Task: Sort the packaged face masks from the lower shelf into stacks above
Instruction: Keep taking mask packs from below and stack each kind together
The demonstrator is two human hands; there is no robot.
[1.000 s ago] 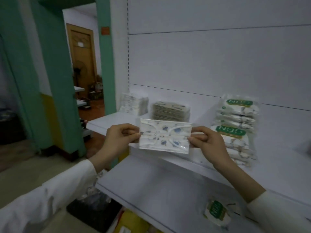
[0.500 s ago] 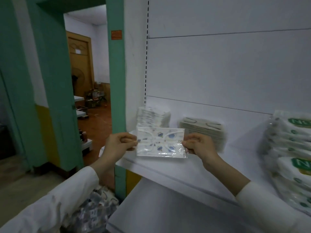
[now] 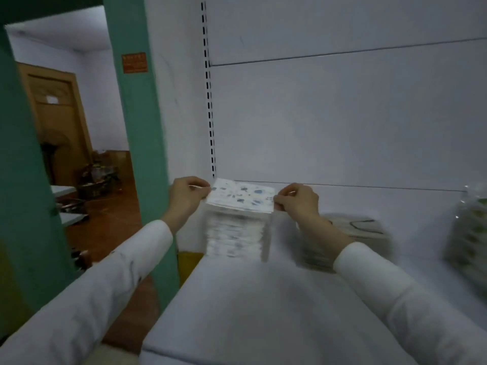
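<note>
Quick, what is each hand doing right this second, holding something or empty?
Left hand: pinching the left edge of the patterned mask packet.
Right hand: pinching the packet's right edge, over the left stack.

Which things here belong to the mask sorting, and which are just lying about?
Job: patterned mask packet, pinched by left hand and right hand; matching stack beneath; grey stack; green stack; shelf.
Lying about: orange sign, wooden door, floor clutter.
</note>
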